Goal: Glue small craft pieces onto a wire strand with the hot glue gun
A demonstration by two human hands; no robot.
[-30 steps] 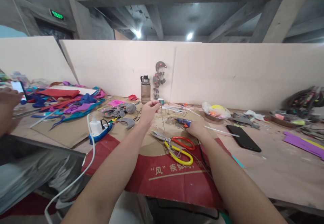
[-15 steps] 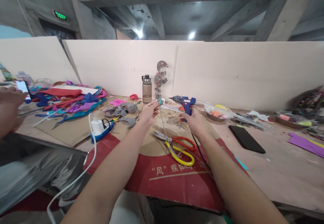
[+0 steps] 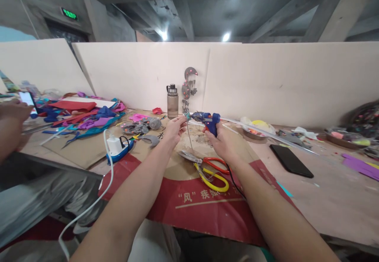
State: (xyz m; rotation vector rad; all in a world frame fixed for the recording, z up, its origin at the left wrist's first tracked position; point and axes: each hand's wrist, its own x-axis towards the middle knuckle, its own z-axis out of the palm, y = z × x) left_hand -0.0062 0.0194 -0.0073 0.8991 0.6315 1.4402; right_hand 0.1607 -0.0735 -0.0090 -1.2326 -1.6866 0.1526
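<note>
My right hand [image 3: 217, 137] is wrapped round the handle of a blue glue gun [image 3: 211, 121], a long clear glue stick [image 3: 266, 132] sticking out of its back. The gun's nozzle points left and meets a small teal piece [image 3: 187, 115], too small to name, pinched in my left hand [image 3: 177, 129]. A thin grey cord [image 3: 190, 137] hangs from that piece. Below my hands, scissors [image 3: 207, 171] with one red and one yellow handle lie on the red and brown cardboard [image 3: 207, 214].
Behind stand a water bottle [image 3: 172, 102] and a grey moon-shaped hanging ornament [image 3: 189, 84]. Felt scraps [image 3: 85, 112] and a white plug [image 3: 114, 145] are left; a black phone [image 3: 290, 161] lies right. Another person's hand [image 3: 13, 115] is at far left.
My right hand has brought the glue gun left, so its nozzle now reaches the teal piece. My left hand stays nearly where it was.
</note>
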